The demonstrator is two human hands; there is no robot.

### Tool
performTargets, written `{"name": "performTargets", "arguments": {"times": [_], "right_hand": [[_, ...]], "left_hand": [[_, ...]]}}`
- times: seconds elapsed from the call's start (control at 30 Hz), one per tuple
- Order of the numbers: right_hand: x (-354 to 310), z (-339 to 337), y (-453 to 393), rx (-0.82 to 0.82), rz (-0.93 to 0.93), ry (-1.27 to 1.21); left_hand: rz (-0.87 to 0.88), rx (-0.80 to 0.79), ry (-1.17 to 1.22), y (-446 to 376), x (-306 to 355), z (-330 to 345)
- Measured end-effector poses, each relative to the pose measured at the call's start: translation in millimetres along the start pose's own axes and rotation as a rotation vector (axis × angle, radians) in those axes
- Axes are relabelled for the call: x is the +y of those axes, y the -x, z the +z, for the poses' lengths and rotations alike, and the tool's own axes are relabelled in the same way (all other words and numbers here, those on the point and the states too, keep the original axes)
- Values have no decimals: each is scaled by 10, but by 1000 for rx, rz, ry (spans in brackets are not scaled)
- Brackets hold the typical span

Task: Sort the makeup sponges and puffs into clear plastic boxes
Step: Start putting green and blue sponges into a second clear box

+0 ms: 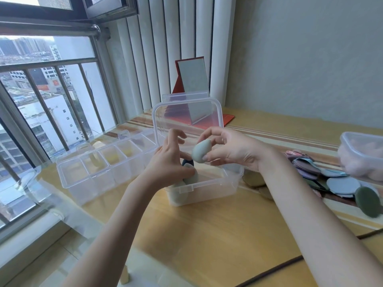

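Working down from the biggest thing in my feed:

Worktop [207,235]: pale wood under a glass sheet, set by the window so I have daylight on everything.

Divided tray [97,170]: long clear box with a row of compartments, left of the hands and open-topped; I judge it waits for smaller pieces.

Box [207,183]: clear, lid [186,114] propped upright at the back so both hands can reach in. Pale green sponges already stand in its left end.

Mirror [192,79]: red-backed, standing behind the box, out of the way.

Tub [360,154]: clear, at the right edge, holding pinkish pieces; blurred, so I can't tell what kind.

Puffs [342,183]: flat round pads in grey, blue, purple and dark green, heaped on the worktop to my right, well apart from the box and not yet sorted.

Right hand [230,148]: pinches a green sponge [200,152] between thumb and fingertips, just above the box opening, narrow end up. I read this as turning it to fit.

Left hand [167,162]: inside the box's left end, thumb and fingers gripping a dark sponge [187,162] against the pale ones, probably to keep them upright and leave room.

Progress: early, I judge; the heap is large.
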State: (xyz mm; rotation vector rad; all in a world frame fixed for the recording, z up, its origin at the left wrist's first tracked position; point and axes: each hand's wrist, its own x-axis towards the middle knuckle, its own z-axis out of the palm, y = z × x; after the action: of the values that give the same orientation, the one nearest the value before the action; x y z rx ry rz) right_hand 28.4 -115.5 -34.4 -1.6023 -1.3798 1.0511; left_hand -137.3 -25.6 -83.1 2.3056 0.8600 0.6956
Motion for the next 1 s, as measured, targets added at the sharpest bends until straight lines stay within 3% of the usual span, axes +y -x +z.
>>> {"name": "performTargets", "arguments": {"times": [0.2,0.53,0.73,1.0], "right_hand": [[-88,24,58,-263,-16,321],[16,199,-69,-222,50,520],[52,311,-93,-90,27,528],[68,345,-134,-105,105,603]], "left_hand": [[11,-1,-6,-6,-31,9],[-6,-14,-30,-23,-48,15],[-32,-18,-6,-20,-48,8],[-36,-37,31,1,-7,-5]]}}
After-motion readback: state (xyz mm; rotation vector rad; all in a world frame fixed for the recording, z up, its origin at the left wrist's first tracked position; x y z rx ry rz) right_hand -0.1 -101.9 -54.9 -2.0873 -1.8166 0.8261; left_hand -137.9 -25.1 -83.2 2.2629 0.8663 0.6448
